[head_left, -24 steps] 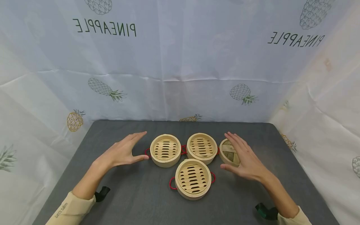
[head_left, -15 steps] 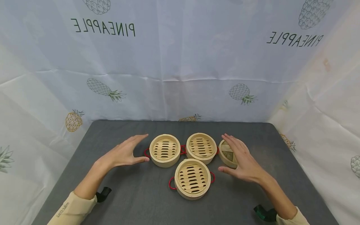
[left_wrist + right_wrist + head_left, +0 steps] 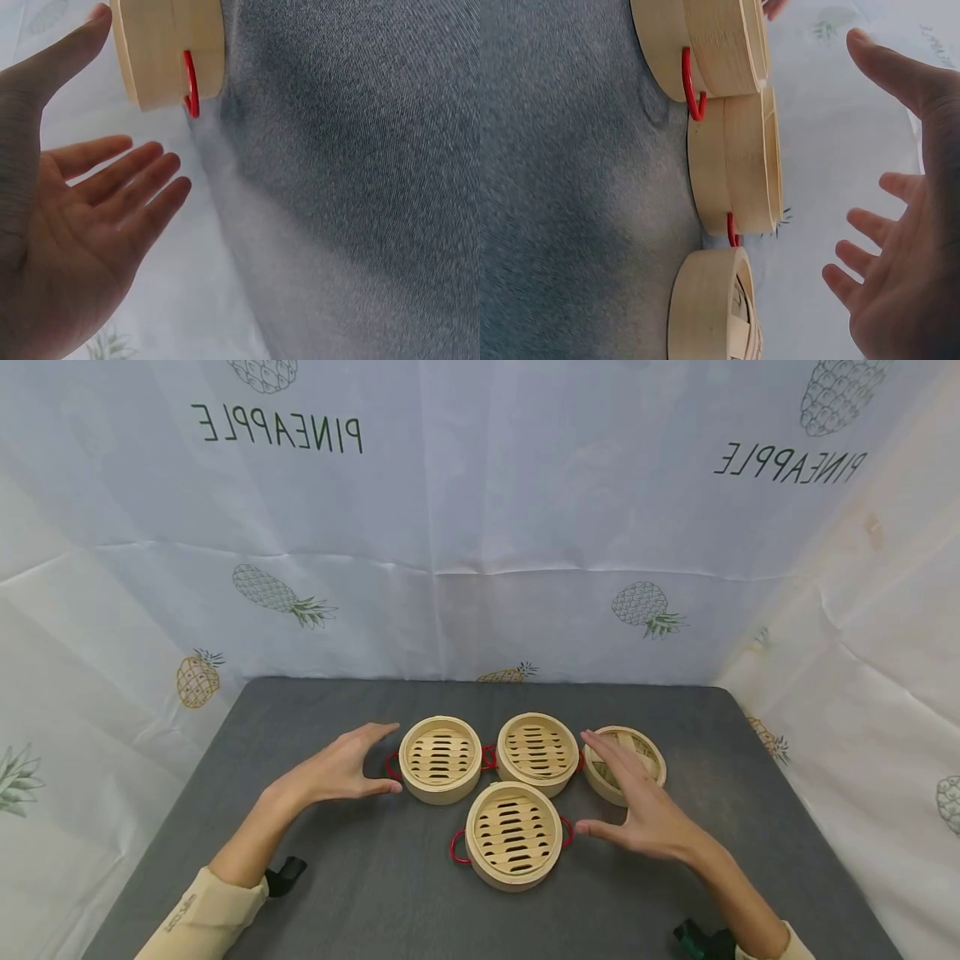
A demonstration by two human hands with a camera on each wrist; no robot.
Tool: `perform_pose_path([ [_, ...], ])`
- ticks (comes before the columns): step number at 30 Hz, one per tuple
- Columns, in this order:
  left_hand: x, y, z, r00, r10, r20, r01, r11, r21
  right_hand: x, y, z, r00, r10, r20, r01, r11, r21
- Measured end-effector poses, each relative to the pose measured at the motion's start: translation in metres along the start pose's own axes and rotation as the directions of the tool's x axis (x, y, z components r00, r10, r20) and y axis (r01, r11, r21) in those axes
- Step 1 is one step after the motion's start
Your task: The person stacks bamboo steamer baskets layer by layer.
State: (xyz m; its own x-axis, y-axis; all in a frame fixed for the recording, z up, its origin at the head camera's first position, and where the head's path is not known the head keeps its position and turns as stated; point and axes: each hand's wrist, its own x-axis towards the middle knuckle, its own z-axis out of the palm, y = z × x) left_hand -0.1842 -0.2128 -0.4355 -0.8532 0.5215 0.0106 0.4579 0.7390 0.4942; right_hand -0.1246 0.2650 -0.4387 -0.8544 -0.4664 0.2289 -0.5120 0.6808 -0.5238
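Observation:
Three round bamboo steamer baskets with slatted floors and red handles stand on the table: a left one [image 3: 441, 760], a middle one [image 3: 537, 752] and a front one [image 3: 513, 839]. A woven bamboo lid [image 3: 651, 758] lies at the right, partly hidden by my right hand [image 3: 648, 814]. That hand hovers with thumb and fingers spread, holding nothing. My left hand [image 3: 337, 772] is beside the left basket, thumb apart from the fingers and nothing in it. In the left wrist view the basket's red handle [image 3: 192, 84] is just beyond the fingers.
The dark grey table [image 3: 360, 893] has its far edge against a white curtain [image 3: 465, 510] printed with pineapples. More of the curtain hangs at both sides. The middle basket nearly touches its neighbours.
My right hand has shifted left and slightly down, uncovering more of the woven lid. The left hand has edged slightly right. The baskets have stayed in place.

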Motion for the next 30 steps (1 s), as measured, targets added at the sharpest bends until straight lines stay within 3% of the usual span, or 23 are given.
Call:
perform_pose_path([
  [24,0.012,-0.001,0.010,0.999,0.033,0.016,-0.031,0.994,-0.101,-0.014,-0.018,0.024,0.997,-0.009,0.078,-0.005,0.984,0.181],
  [30,0.013,-0.001,0.012,0.999,0.030,0.009,-0.029,0.996,-0.090,-0.019,-0.021,0.032,0.996,-0.019,0.088,0.005,0.988,0.156],
])
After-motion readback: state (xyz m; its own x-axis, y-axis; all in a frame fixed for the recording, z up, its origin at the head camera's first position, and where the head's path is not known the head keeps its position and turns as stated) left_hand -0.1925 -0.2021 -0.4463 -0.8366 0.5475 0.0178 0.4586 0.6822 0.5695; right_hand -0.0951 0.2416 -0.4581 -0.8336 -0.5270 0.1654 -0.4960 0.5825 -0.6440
